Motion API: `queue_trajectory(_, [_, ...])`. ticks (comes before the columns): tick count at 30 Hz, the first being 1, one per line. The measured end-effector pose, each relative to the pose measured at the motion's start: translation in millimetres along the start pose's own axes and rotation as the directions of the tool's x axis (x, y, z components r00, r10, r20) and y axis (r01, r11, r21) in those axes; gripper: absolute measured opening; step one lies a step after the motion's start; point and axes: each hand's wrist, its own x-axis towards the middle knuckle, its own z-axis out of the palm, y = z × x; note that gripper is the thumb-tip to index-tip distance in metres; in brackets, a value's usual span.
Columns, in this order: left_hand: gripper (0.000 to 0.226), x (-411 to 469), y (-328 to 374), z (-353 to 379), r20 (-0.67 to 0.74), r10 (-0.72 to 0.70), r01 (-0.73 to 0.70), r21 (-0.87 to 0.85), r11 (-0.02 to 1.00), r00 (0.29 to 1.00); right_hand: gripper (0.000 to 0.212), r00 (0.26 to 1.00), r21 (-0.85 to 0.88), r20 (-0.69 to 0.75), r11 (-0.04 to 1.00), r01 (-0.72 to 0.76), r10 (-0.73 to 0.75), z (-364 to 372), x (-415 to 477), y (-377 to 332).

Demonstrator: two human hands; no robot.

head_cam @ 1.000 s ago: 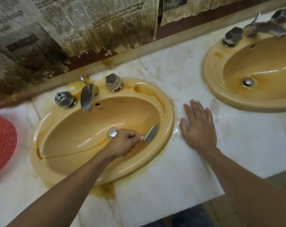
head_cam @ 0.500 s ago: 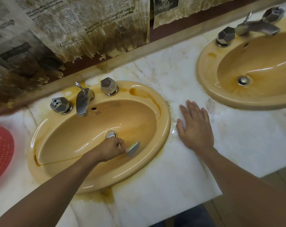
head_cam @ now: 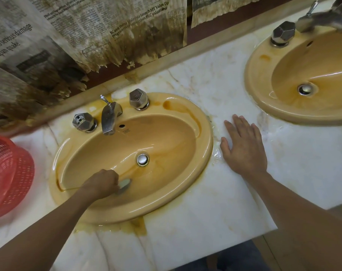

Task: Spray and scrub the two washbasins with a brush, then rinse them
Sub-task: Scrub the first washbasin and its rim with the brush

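Note:
Two yellow oval washbasins are set in a white marble counter. The near washbasin [head_cam: 203,133] fills the middle; the second washbasin [head_cam: 260,90] lies at the upper right, partly cut off. My left hand [head_cam: 101,183] is low in the near bowl, closed on a small grey-green brush [head_cam: 125,183] whose head presses the bowl's front wall, left of the chrome drain [head_cam: 142,159]. My right hand [head_cam: 244,149] rests flat, fingers spread, on the wet counter between the basins. Brown stains streak the bowl and rim.
The near basin's chrome tap [head_cam: 110,118] stands between two faceted knobs [head_cam: 84,122] [head_cam: 138,99]. A red plastic basket [head_cam: 9,173] sits upside down at the left edge. Stained newspaper [head_cam: 88,36] hangs on the wall behind. The counter's front edge [head_cam: 205,257] runs along the bottom.
My left hand has drawn the brush from the right side of the bowl leftwards and towards me, past the drain. My right hand has stayed flat on the counter.

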Motion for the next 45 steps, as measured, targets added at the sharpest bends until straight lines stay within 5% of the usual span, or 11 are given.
queue_trajectory(2, [0.01, 0.2, 16.2, 5.7, 0.118, 0.106, -0.05, -0.402, 0.914, 0.987, 0.055, 1.0, 0.001, -0.009, 1.0, 0.002, -0.002, 0.6, 0.2, 0.1])
queue_trajectory(4, [0.011, 2.2, 28.6, 12.0, 0.07, 0.149, -0.088, -0.542, 0.836, 0.986, 0.055, 1.0, -0.001, -0.013, 1.0, 0.003, -0.003, 1.6, 0.7, 0.5])
queue_trajectory(9, [0.016, 10.4, 32.5, 27.1, -0.283, -0.028, -0.02, -0.164, 0.986, 0.959, 0.055, 1.0, 0.001, -0.025, 1.0, 0.004, -0.004, 3.6, -0.2, 1.6])
queue_trajectory(13, [0.009, 9.3, 33.7, 29.8, -0.173, 0.11, -0.153, -0.257, 0.954, 0.979, 0.054, 1.0, 0.013, -0.03, 1.0, -0.001, 0.001, 4.8, 0.4, 2.5])
queue_trajectory(18, [0.027, 16.4, -3.3, 23.2, -0.299, -0.07, 0.067, -0.022, 0.998, 0.952, 0.054, 0.999, 0.023, -0.036, 1.0, -0.002, 0.003, 5.0, 0.1, 2.4])
queue_trajectory(23, [0.015, 20.0, 9.5, 19.7, -0.184, 0.033, -0.051, -0.091, 0.995, 0.982, 0.054, 0.999, 0.024, -0.034, 1.0, -0.007, 0.008, 6.3, 0.8, 3.1])
queue_trajectory(27, [0.015, 21.7, 22.5, 16.4, -0.26, -0.045, 0.014, -0.123, 0.992, 0.965, 0.054, 0.999, 0.025, -0.041, 1.0, -0.003, 0.004, 5.7, 0.2, 2.5])
queue_trajectory(32, [0.014, 14.0, 54.0, 22.8, -0.184, 0.15, -0.172, -0.107, 0.979, 0.971, 0.053, 0.999, 0.011, -0.038, 1.0, -0.005, 0.005, 5.8, 0.3, 2.3])
queue_trajectory(41, [0.016, 41.4, 99.7, 5.4, -0.333, -0.14, -0.021, -0.437, 0.899, 0.933, 0.055, 1.0, 0.004, -0.01, 1.0, -0.017, 0.017, 5.6, 0.1, 2.7])
queue_trajectory(45, [0.011, 43.4, 101.8, 4.6, -0.235, 0.105, -0.195, -0.402, 0.895, 0.966, 0.055, 1.0, 0.006, -0.005, 1.0, -0.014, 0.014, 4.5, 0.5, 2.8])
